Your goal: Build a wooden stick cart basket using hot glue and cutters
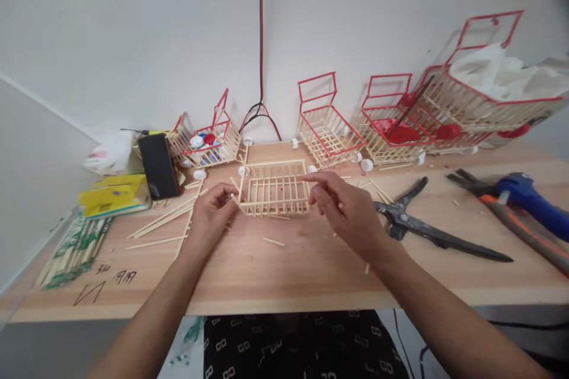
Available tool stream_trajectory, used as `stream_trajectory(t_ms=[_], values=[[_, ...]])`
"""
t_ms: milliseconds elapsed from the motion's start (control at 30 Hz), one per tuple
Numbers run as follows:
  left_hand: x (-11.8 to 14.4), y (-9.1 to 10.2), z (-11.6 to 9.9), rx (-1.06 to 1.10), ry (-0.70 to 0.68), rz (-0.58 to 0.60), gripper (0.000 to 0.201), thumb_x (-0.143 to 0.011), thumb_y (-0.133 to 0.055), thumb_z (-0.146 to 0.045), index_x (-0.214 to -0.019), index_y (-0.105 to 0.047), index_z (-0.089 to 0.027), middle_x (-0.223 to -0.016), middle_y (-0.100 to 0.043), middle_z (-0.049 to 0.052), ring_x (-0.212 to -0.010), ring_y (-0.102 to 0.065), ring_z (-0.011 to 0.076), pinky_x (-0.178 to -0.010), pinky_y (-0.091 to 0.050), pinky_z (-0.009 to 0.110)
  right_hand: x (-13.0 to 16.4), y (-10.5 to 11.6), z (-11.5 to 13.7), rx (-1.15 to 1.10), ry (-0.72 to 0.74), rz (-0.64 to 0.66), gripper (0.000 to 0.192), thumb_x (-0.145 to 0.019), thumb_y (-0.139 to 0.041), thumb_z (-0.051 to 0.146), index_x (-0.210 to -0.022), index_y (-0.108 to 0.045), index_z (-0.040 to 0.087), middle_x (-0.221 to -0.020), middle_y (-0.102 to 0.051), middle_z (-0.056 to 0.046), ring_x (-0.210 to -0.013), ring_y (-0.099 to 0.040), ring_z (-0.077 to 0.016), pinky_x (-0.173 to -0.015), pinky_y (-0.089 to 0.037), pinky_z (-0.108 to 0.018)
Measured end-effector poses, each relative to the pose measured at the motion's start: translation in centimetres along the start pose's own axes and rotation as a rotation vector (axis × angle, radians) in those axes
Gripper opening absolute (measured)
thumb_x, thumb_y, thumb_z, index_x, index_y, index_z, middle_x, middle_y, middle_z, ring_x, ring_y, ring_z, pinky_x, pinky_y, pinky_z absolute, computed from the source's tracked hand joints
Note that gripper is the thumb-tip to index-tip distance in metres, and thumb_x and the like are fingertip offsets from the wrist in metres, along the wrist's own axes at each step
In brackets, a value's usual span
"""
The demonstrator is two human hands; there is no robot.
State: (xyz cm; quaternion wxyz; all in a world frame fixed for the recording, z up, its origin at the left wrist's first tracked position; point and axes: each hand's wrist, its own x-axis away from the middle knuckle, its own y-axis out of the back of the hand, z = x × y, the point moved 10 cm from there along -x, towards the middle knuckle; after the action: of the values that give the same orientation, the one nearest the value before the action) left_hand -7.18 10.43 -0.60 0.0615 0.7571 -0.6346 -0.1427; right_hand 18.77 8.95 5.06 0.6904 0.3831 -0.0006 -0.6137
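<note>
A small basket frame of thin bare wooden sticks (pixel 276 208) stands on the table in front of me, a few stick ends jutting from its left side. My left hand (pixel 212 213) is closed at that left end, thumb and fingertips pinching around the jutting sticks; the exact contact is partly hidden. At the right end, my right hand (pixel 349 207) has its index finger laid over the upper rail and its thumb against the outside, the other fingers curled. Loose sticks (pixel 171 213) lie beside my left wrist. A short stick piece (pixel 274 241) lies in front of the basket.
Black-handled shears (pixel 438 231) and blue-handled pliers (pixel 528 195) lie at right. Red-trimmed mini carts (pixel 331 130) line the wall, one holding blue and white bits (pixel 208 151). A phone (pixel 159 166), yellow packet (pixel 114 194) and bundled sticks (pixel 77 251) are at left.
</note>
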Motion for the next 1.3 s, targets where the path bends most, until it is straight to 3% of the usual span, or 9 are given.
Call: stream_trajectory(t_ms=[200,533,800,1300], values=[[-0.14,-0.06,-0.15,-0.005,-0.034,0.022,0.013,-0.073,-0.07,-0.025,-0.081,-0.064,-0.018,-0.077,-0.062,-0.001,-0.059,-0.05,0.0106,-0.052,-0.034,0.021,0.03,-0.01,0.07,0.008,0.008,-0.006,0.027,-0.098,-0.049,0.024,-0.12,-0.063,0.017,-0.075,-0.066,0.001,-0.061,-0.056,-0.0103,-0.057,-0.04,-0.022],[-0.21,-0.02,0.18,-0.01,-0.035,0.016,0.014,-0.073,-0.07,-0.027,-0.082,-0.064,-0.018,-0.068,-0.057,-0.003,-0.051,-0.043,0.0091,-0.046,-0.029,0.02,-0.05,-0.16,-0.09,0.01,0.017,-0.011,0.026,-0.097,-0.049,0.023,-0.118,-0.064,0.017,-0.073,-0.066,0.001,-0.06,-0.056,-0.0099,-0.056,-0.04,-0.022],[-0.25,0.01,-0.39,-0.046,-0.093,0.026,0.009,-0.075,-0.068,-0.023,-0.081,-0.065,-0.017,-0.074,-0.06,-0.002,-0.062,-0.05,0.0111,-0.055,-0.035,0.022,0.01,-0.01,0.14,0.017,0.028,-0.03,0.025,-0.095,-0.051,0.022,-0.115,-0.066,0.018,-0.078,-0.068,0.0,-0.064,-0.057,-0.0101,-0.057,-0.04,-0.022],[-0.37,-0.02,-0.74,-0.102,-0.149,0.026,0.011,-0.077,-0.064,-0.026,-0.084,-0.063,-0.018,-0.075,-0.06,-0.002,-0.063,-0.05,0.0124,-0.058,-0.036,0.023,0.0,-0.45,0.08,0.029,0.053,-0.03,0.025,-0.095,-0.051,0.023,-0.113,-0.068,0.018,-0.083,-0.071,-0.002,-0.066,-0.06,-0.0116,-0.057,-0.041,-0.023]])
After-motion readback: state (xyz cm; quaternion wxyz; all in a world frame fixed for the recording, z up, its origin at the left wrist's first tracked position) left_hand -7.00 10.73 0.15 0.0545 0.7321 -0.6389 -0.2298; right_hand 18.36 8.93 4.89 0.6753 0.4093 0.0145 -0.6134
